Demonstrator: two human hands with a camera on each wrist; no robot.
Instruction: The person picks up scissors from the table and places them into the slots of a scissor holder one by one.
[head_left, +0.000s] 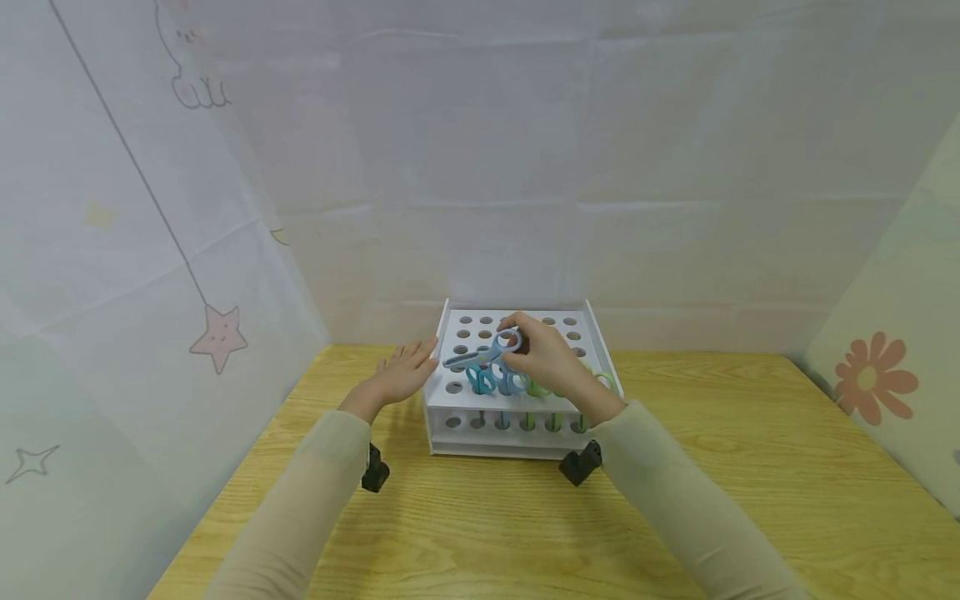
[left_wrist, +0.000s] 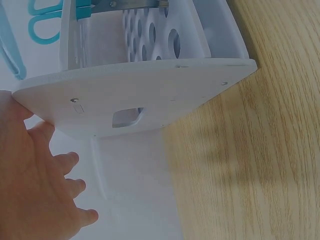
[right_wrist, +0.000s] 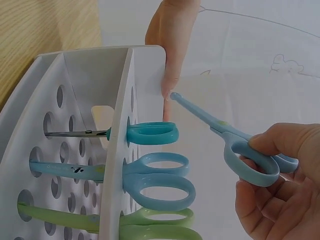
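My right hand [right_wrist: 272, 192] pinches the blue scissors [right_wrist: 227, 140] by the loops, tip pointing left over the rack [head_left: 525, 329], I think. My left hand [head_left: 397, 375] rests flat against its side.

In the right wrist view, the green scissors [right_wrist: 160, 225] in the white rack [right_wrist: 120, 150] were cut off by the bottom edge, and the right hand [right_wrist: 280, 190] ran off the lower right corner. In the left wrist view, the left hand [left_wrist: 35, 185] was cropped at the left and bottom edges, and the teal scissors [left_wrist: 45, 20] showed only their handles at the top.
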